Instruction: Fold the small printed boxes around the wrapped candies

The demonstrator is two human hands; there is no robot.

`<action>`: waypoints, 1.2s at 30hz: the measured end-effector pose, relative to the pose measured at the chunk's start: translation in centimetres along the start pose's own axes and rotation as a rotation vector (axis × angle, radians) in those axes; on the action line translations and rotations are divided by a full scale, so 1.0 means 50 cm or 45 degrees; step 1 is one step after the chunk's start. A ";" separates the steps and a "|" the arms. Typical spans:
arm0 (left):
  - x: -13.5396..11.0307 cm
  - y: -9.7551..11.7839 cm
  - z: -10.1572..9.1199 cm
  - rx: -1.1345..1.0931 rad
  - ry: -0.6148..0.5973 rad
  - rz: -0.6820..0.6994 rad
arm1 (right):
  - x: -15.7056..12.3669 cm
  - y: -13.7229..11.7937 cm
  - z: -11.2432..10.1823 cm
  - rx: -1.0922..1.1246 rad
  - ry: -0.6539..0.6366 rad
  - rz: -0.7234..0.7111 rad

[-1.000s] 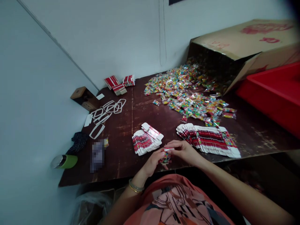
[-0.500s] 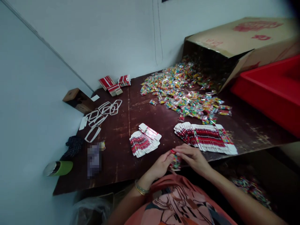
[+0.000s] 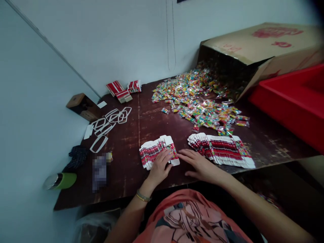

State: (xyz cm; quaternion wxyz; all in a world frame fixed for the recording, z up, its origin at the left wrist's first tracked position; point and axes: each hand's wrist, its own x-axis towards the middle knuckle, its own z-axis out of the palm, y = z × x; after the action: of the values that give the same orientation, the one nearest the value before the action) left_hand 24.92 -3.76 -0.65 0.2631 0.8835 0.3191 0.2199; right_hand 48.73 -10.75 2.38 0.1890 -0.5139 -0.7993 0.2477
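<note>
My left hand [image 3: 160, 166] lies on the near edge of a small stack of red and white cards [image 3: 152, 152], its fingers resting flat on the top card [image 3: 171, 150]. My right hand [image 3: 199, 165] lies beside it on the dark table [image 3: 126, 175], fingers stretched out and holding nothing, its fingertips close to that top card. A longer fanned row of red and white cards [image 3: 222, 150] sits just right of my right hand. Behind it spreads a heap of small colourful packets [image 3: 199, 101].
A tipped cardboard box [image 3: 255, 50] spills the packets at the back right. A red bin [image 3: 296, 101] stands at the right edge. White card frames [image 3: 108, 123], a wooden block [image 3: 82, 106], a dark cloth [image 3: 77, 156] and a green bottle [image 3: 59, 181] lie along the left.
Both hands held a packet with a card near the table's front edge. Now a card lies on top of the small stack, and both hands rest flat by it.
</note>
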 end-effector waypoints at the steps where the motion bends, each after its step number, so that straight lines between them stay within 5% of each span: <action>1: -0.012 0.009 -0.005 -0.061 0.074 -0.047 | 0.044 0.006 0.026 -0.057 -0.008 -0.064; 5: -0.052 0.034 -0.029 -0.499 0.258 -0.587 | 0.105 0.040 0.082 -0.186 0.092 -0.224; 8: -0.062 0.043 -0.032 -1.285 0.013 -1.005 | 0.062 0.012 0.086 -0.140 0.262 -0.354; 10: -0.055 0.050 -0.024 -1.755 -0.125 -1.076 | 0.023 -0.031 0.084 -0.039 0.243 -0.475; 12: -0.042 0.061 -0.011 -1.926 -0.115 -1.078 | -0.003 -0.069 0.083 0.073 0.190 -0.512; 15: -0.026 0.086 0.018 -1.704 -0.067 -1.072 | -0.007 -0.088 0.081 0.174 0.344 -0.262; 19: -0.023 0.115 0.047 -1.450 -0.244 -1.081 | 0.016 -0.078 0.067 0.429 0.420 0.051; 25: -0.014 0.140 0.035 -1.545 -0.355 -0.824 | 0.017 -0.074 0.020 0.834 -0.082 0.048; 28: -0.005 0.144 0.016 -1.515 -0.545 -0.707 | 0.019 -0.060 -0.009 1.008 -0.287 -0.007; 30: -0.003 0.143 0.015 -1.434 -0.564 -0.712 | 0.019 -0.056 -0.021 1.050 -0.280 -0.023; 34: -0.009 0.144 0.038 -1.325 -0.257 -0.866 | 0.006 -0.063 -0.020 0.989 -0.104 0.037; 36: -0.013 0.151 0.047 -1.456 -0.304 -0.844 | -0.005 -0.065 -0.013 1.004 -0.109 0.049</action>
State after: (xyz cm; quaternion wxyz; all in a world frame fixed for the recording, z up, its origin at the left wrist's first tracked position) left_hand 29.15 -9.91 1.97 0.7769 0.4787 0.3753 0.1627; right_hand 46.81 -11.96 4.79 0.3336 -0.4059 -0.6403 0.5603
